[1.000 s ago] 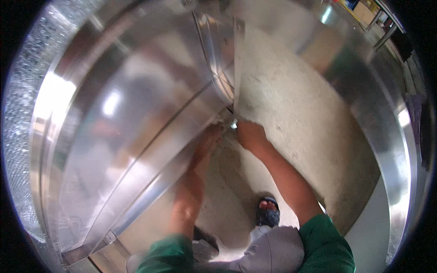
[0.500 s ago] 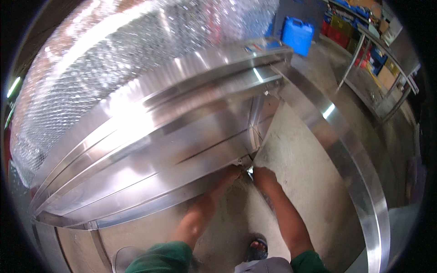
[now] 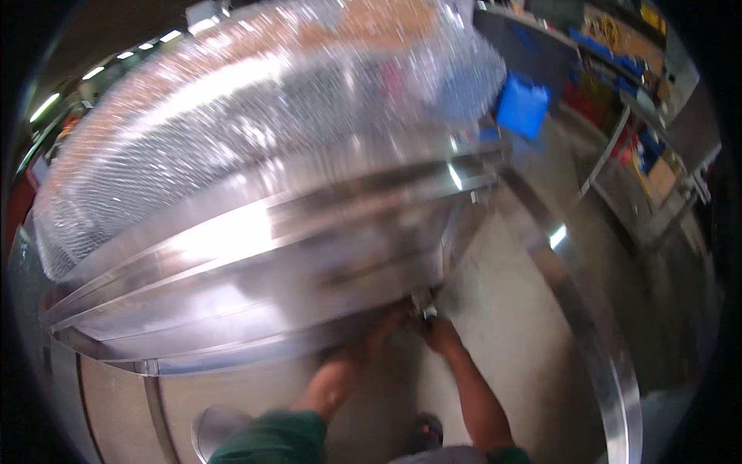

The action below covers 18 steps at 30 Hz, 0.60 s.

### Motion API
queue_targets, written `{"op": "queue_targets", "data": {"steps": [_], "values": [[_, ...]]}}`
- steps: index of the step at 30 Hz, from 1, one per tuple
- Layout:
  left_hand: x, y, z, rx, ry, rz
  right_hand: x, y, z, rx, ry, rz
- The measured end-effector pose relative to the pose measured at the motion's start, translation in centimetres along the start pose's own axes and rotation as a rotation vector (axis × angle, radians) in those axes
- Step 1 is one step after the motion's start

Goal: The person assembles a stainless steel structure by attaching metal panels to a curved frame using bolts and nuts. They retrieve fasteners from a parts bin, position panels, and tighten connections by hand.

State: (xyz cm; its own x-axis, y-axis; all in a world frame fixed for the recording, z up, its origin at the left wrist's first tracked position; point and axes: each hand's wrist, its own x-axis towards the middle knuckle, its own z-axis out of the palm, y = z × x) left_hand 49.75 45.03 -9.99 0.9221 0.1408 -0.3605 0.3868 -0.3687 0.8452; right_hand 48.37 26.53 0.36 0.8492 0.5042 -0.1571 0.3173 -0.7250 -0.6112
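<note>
A large stainless steel frame [image 3: 255, 263], with a long panel and folded edges, spans the view before me. At its lower right corner my two hands work close together. My left hand [image 3: 396, 315] is closed against the frame's lower edge, blurred and in shadow, so what it grips is hidden. Just to its right, my right hand [image 3: 442, 336] is closed as well. A small shiny piece [image 3: 429, 312] shows between the hands, too blurred to name. From the corner region a curved-looking steel rail [image 3: 568, 286] runs down the right side.
Bubble wrap [image 3: 263, 100] covers a bulky thing on top of the frame. Behind stands a blue jerrycan [image 3: 524, 107]. A metal rack [image 3: 610, 151] with boxes and tools is at the far right. My foot [image 3: 427, 430] rests on the concrete floor [image 3: 506, 363].
The view has tilted up, so the frame, bubble wrap and jerrycan sit lower in it. Both hands stay at the same corner, close together.
</note>
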Motion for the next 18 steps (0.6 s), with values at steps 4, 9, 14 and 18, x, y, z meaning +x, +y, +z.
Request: {"op": "queue_targets", "data": {"steps": [4,9,14,18], "values": [[-1.0,0.3,-2.1,0.153,0.068,0.146,-1.6,1.2,5.5,0.130,0.120,0.039],[-1.3,1.1,-2.1,0.193,0.148,0.228,-2.2,1.0,10.5,-0.009,0.070,0.146],[-0.2,0.6,-0.6,0.160,0.290,0.272,-1.3,0.1,10.8,-0.076,0.145,0.169],[1.3,-0.1,-0.4,0.124,0.148,0.130,-0.7,0.4,11.0,-0.022,0.132,0.209]]}}
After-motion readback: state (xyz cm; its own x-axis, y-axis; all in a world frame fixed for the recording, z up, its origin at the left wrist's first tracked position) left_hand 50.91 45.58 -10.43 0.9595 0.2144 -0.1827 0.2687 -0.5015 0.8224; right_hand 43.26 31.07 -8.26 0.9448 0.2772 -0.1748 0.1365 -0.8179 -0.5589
